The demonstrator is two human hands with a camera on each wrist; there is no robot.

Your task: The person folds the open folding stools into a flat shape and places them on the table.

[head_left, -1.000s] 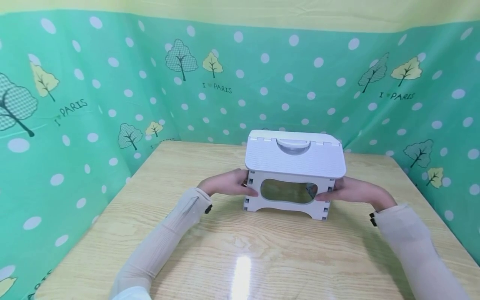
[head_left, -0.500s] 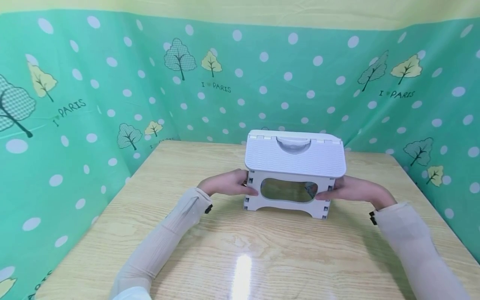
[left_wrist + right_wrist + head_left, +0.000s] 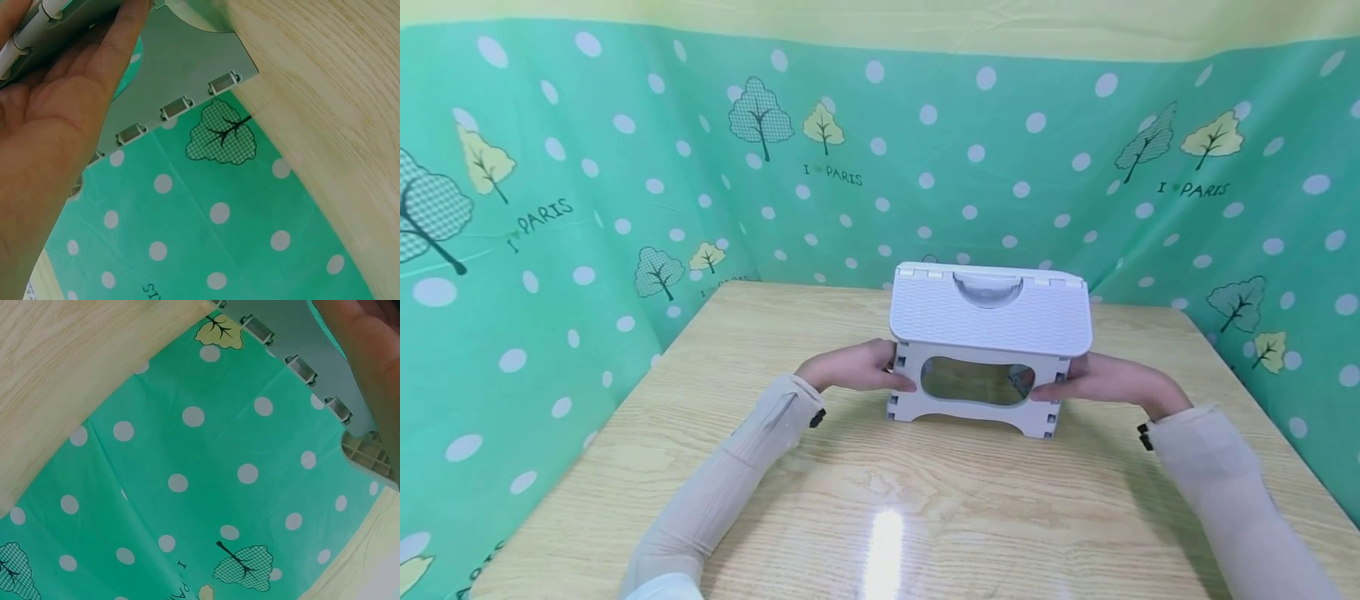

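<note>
A white plastic folding stool (image 3: 990,321) stands unfolded toward the back of the table. Its textured top has a handle slot, and an oval opening pierces its front leg panel. My left hand (image 3: 861,367) grips its left side, thumb across the front panel and fingers reaching in behind. In the left wrist view, that hand (image 3: 69,119) lies along the grey leg panel (image 3: 181,56). On the other side my right hand (image 3: 1108,382) holds the stool the same way, its thumb beside the opening. The fingers of both hands are largely hidden by the stool.
The wood-grain table (image 3: 820,500) extends in front of and to both sides of the stool. A green curtain (image 3: 850,225) with white dots and trees hangs close behind the table and along both sides. A bright light reflection lies on the tabletop near the front.
</note>
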